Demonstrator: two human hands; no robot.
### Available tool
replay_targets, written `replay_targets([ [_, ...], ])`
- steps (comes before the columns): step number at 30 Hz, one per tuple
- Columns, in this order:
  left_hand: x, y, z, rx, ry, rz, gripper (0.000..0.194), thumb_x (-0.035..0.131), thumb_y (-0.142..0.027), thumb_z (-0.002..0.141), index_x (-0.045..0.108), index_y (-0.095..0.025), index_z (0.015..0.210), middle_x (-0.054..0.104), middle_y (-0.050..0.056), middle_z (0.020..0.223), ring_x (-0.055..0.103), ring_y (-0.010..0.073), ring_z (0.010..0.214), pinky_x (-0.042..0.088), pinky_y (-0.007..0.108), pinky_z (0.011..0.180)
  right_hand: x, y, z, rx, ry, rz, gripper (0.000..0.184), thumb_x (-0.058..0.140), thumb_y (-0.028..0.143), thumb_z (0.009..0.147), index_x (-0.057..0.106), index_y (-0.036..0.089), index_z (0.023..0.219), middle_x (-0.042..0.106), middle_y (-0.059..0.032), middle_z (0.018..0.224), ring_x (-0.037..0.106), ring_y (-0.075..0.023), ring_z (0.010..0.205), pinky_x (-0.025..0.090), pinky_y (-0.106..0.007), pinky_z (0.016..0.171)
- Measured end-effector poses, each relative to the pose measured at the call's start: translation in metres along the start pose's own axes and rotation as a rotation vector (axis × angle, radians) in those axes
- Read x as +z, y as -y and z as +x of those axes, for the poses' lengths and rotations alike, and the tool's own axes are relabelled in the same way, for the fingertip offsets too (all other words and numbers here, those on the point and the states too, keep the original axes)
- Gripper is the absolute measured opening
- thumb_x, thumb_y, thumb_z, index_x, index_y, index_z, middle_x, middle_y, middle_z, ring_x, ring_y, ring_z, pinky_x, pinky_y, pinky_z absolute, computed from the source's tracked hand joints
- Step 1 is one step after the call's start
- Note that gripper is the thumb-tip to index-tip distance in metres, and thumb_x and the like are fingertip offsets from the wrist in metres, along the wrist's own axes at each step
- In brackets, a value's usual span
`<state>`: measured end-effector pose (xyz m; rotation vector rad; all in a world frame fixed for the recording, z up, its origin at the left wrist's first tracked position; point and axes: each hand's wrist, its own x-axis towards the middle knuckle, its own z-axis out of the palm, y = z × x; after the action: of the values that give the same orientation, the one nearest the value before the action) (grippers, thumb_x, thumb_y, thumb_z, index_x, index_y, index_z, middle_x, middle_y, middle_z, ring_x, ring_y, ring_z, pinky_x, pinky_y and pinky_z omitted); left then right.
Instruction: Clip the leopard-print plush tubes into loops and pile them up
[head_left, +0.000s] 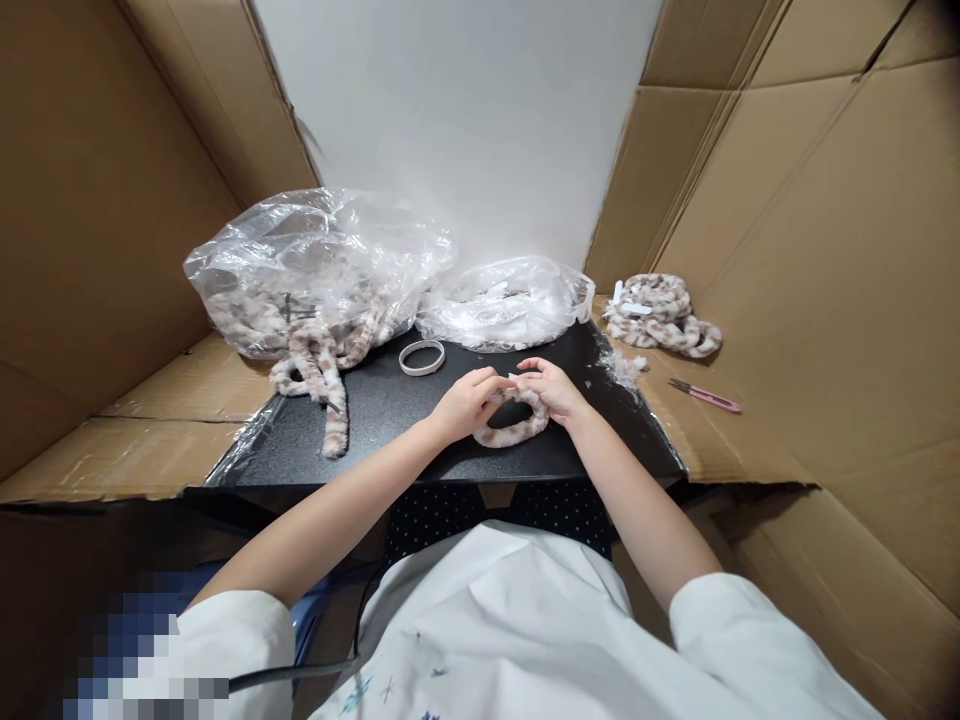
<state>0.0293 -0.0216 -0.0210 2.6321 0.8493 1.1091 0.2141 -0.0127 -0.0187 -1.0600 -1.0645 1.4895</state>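
My left hand (pixel 470 402) and my right hand (pixel 553 388) both grip a fluffy white-and-brown fur ring (pixel 510 436) at its far side. The ring's near side rests on or just above the black tabletop; I cannot tell which. Fingers of both hands come together at the top of the ring, where a small white bit shows between them. Exactly what the fingertips pinch there is too small to make out. Just beyond my left hand lies a thin pale hoop (pixel 421 358).
A clear plastic bag (pixel 322 240) with fur strips spilling out stands at left. Beside it lies a second bag (pixel 506 305) with white contents. Right are a pile of fur rings (pixel 660 315) with white tags, fluff scraps (pixel 624 368) and pink-handled thread snips (pixel 705 396). Cardboard walls flank the black table (pixel 382 430).
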Motion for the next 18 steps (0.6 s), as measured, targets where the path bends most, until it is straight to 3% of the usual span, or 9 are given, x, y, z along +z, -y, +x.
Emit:
replay_targets([
  [7,-0.0025,-0.0018,0.0016,-0.096,-0.056,-0.159,0.010,0.059,-0.024,0.085,0.065,-0.017,0.085,0.061,0.004,0.079,0.056,0.0136,0.072,0.044,0.025,0.067,0.0071,-0.0077,0.0019,-0.339,-0.088,-0.148,0.043,0.083,0.029,0.052,0.054,0.022,0.083,0.066,0.0056,0.065,0.063,-0.0121,0.060,0.054,-0.028,0.065],
  [10,-0.0046,-0.0006,0.0026,-0.157,-0.052,-0.196,0.013,0.062,-0.029,0.083,0.066,-0.017,0.082,0.061,0.003,0.075,0.055,0.0132,0.068,0.043,0.025,0.066,0.0083,-0.0080,0.0011,-0.386,-0.106,-0.176,0.041,0.082,0.030,0.053,0.054,0.022,0.082,0.065,0.0059,0.065,0.063,-0.0124,0.061,0.054,-0.029,0.067],
  [14,-0.0072,0.0002,0.0033,-0.211,0.028,-0.286,0.015,0.065,-0.032,0.081,0.068,-0.017,0.080,0.063,0.002,0.073,0.055,0.0128,0.066,0.042,0.024,0.065,0.0042,-0.0076,0.0013,-0.215,-0.028,-0.121,0.042,0.082,0.024,0.050,0.055,0.021,0.083,0.064,0.0058,0.063,0.063,-0.0127,0.059,0.053,-0.028,0.063],
  [18,-0.0085,-0.0025,0.0048,-0.161,0.093,-0.361,0.012,0.067,-0.029,0.080,0.070,-0.017,0.078,0.064,0.003,0.076,0.058,0.0138,0.072,0.043,0.025,0.069,0.0002,-0.0072,0.0016,-0.005,-0.001,-0.036,0.043,0.079,0.014,0.046,0.055,0.020,0.080,0.065,0.0052,0.060,0.064,-0.0143,0.058,0.053,-0.028,0.059],
])
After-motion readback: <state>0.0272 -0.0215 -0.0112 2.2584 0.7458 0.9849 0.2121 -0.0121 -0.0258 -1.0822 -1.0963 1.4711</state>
